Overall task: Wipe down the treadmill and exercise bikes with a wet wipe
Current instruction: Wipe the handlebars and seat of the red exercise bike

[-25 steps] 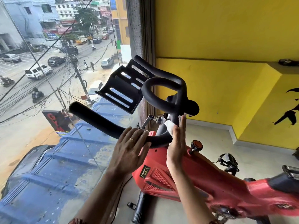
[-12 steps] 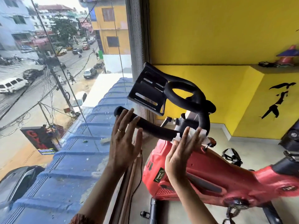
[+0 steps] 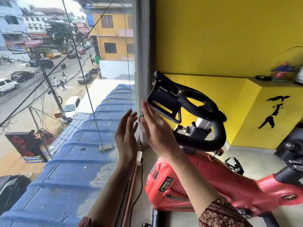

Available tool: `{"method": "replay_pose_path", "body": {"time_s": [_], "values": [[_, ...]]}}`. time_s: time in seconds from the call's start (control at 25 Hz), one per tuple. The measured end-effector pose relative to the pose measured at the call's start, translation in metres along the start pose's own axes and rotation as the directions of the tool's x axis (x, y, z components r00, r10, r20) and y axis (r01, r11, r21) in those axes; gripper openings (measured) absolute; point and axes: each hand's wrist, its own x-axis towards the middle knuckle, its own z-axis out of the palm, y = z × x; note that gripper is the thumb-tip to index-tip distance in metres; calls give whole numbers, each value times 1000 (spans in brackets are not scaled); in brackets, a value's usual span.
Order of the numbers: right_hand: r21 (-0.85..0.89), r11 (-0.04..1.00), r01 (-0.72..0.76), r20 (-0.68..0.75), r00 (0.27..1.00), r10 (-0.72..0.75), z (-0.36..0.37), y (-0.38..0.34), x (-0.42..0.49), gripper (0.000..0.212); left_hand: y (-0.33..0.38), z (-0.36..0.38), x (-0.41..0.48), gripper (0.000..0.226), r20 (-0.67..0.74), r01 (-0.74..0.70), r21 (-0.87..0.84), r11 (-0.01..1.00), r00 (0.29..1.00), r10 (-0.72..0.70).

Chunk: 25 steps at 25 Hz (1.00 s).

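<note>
**Two flat hands at a bike handlebar**

Left hand (image 3: pixel 126 135) and blurred right hand (image 3: pixel 157 133) are raised, fingers straight, palms facing, gripping nothing visible. The right covers the black handlebar (image 3: pixel 205 128) end; whether it touches is unclear. The red exercise bike (image 3: pixel 213 185) fills 4 o'clock, beside the window (image 3: pixel 65 95).

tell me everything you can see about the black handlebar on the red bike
The handlebar is matte black, padded-looking tubing bent into a closed centre loop and a wide curved outer bar. A black slotted tray is fixed at its front. It sits on a silver post above the red bike frame. The right hand, fingers straight and blurred, covers its window-side end; contact cannot be confirmed.
</note>
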Motion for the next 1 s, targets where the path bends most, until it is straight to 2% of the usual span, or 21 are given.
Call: {"method": "replay_pose_path", "body": {"time_s": [0.12,0.24,0.32,0.44,0.52,0.6,0.64,0.68,0.76,0.84,0.88,0.92,1.0], "values": [[-301,953,-42,66,996,64,2,6,-11,45,-2,3,1,26,92,-85,169,982,993,70],[-349,929,-123,21,990,139,-21,34,-50,50,-4,1,4,24,165,-207,336,919,973,159],[-260,950,-173,13,983,183,-37,44,-59,50,-2,-1,7,25,233,-276,345,897,951,203],[96,944,-316,35,949,314,-33,34,-21,43,-3,-3,11,28,284,-355,354,865,922,262],[224,922,-315,180,943,279,-20,21,13,40,-8,-4,12,28,299,-426,403,810,898,323],[186,927,-326,351,903,248,-11,17,25,47,-14,-5,12,34,365,-547,469,694,835,411],[133,937,-324,380,889,254,-13,19,21,51,-15,-6,12,37,397,-595,499,630,803,445],[83,945,-315,378,888,263,-18,24,12,54,-15,-7,13,38,435,-647,527,551,762,479],[3,969,-247,310,922,233,-33,37,-17,57,-16,-5,16,35,549,-767,560,313,627,553],[-155,983,-97,230,964,132,-46,56,-49,54,-24,4,14,27,665,-833,551,45,471,580],[-256,966,-20,209,975,76,-52,68,-62,50,-29,12,9,24,704,-843,537,-31,427,568],[-332,942,50,203,979,20,-59,79,-74,46,-35,22,2,23,728,-848,527,-63,412,548],[-371,909,188,235,966,-105,-73,104,-91,43,-48,40,-13,24,758,-852,518,-80,414,503]]}}
